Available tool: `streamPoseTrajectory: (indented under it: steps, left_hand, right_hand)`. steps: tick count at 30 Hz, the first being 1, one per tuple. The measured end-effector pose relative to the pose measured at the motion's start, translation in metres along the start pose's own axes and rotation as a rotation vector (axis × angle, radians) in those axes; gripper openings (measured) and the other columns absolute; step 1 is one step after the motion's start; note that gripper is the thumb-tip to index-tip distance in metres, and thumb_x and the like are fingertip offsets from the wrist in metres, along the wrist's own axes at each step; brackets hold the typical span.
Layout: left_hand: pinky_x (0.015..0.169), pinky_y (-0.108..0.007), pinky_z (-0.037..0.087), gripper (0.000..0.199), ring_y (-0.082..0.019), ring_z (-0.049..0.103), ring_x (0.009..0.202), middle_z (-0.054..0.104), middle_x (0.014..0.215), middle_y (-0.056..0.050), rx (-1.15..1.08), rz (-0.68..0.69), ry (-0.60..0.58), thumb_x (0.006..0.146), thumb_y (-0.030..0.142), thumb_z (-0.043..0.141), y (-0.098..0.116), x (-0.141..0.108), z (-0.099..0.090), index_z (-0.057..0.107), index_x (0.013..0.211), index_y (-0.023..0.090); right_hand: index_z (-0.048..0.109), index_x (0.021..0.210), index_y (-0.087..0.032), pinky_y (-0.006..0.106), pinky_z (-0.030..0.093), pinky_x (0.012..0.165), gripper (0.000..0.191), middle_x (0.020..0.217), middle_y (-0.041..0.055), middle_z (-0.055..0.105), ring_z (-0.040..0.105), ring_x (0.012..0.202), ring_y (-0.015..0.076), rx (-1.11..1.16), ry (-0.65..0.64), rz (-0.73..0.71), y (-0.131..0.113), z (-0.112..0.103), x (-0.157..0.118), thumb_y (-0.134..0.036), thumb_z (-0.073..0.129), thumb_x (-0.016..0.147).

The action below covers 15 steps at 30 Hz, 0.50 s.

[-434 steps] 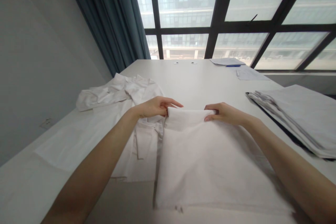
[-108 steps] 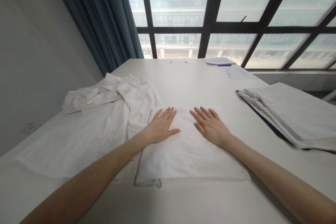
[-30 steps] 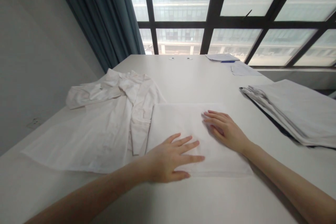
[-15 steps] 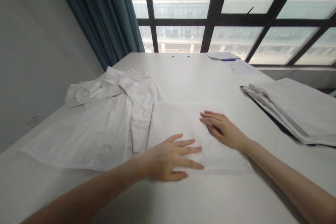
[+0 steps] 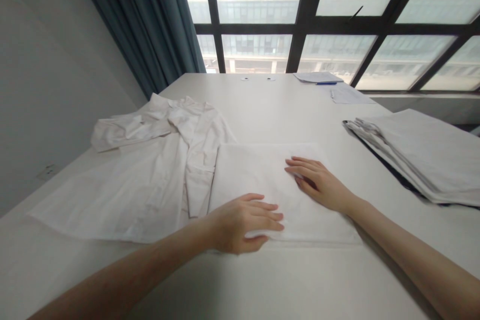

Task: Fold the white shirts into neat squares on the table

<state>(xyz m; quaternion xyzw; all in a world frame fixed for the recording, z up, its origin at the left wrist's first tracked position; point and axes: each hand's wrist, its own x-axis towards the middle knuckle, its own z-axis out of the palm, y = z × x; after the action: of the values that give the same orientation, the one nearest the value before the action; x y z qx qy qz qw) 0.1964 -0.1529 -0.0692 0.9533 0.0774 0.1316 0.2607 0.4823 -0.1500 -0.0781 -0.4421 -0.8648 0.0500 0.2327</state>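
Observation:
A folded white cloth [image 5: 258, 165], possibly a garment, lies flat on the white table [image 5: 285, 290]. My left hand [image 5: 243, 222] rests on its near left part, palm down, fingers stretched out and slightly apart. On the right part lies my right hand [image 5: 318, 182], its fingers extended and gently curved, with the thumb below them. Neither hand grips the cloth. Left of it, a white long-sleeved coat [image 5: 150, 175] is spread out, one sleeve bent across its top and the other reaching down beside the folded cloth.
Folded white fabric [image 5: 431, 155] is stacked on something dark at the right. Papers [image 5: 317, 77] and a blue pen [image 5: 326, 83] lie at the far right of the table. Beyond stand a window and a blue curtain [image 5: 150, 20]; a wall socket [image 5: 48, 172] is at left.
My left hand's fingers have drawn closer together, and the hand has shifted very slightly. My right hand stays in place on the cloth.

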Motion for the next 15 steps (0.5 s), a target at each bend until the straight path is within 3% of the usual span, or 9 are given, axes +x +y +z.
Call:
streamPoseTrajectory:
  steps: [15]
  left_hand:
    - [0.113,-0.031,0.031,0.029,-0.015,0.06,0.119,0.07,0.118,-0.002,-0.009,0.014,0.109,0.086,0.014,0.053,-0.003,0.0007,0.0046,0.063,0.113,0.021]
  right_hand:
    - [0.057,0.127,-0.024,0.046,0.042,0.105,0.036,0.135,0.0068,0.059,0.047,0.131,0.0239,-0.003,0.002,0.004,0.0006,0.0006,-0.0003,-0.018,0.047,0.093]
